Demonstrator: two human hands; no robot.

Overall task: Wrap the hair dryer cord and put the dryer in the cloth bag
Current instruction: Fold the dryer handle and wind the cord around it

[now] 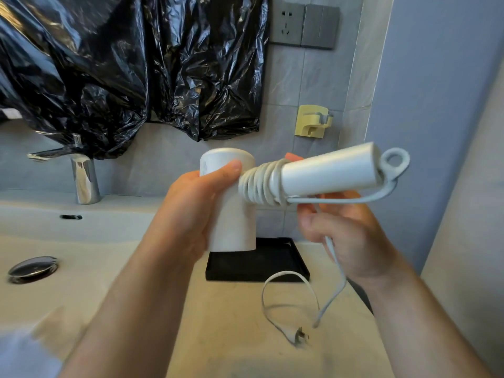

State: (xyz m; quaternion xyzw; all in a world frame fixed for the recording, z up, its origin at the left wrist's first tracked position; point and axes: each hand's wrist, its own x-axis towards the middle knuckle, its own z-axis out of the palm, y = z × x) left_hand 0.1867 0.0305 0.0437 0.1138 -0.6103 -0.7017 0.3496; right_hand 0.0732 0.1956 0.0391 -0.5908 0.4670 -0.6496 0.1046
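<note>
Left hand (191,211) has its fingers curled round the hair dryer (240,222) barrel, mid-air above the black tray (272,263). Right hand (351,236) pinches the cord (259,184) under the handle, which carries several coils. Plug (301,336) lies on the near countertop (231,323).

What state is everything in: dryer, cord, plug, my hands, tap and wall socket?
hair dryer: held up by its barrel
cord: partly wound on the hair dryer, rest loose
plug: lying on the counter
left hand: grips the hair dryer
right hand: holds the cord
faucet: no water running
wall socket: nothing plugged in
</note>
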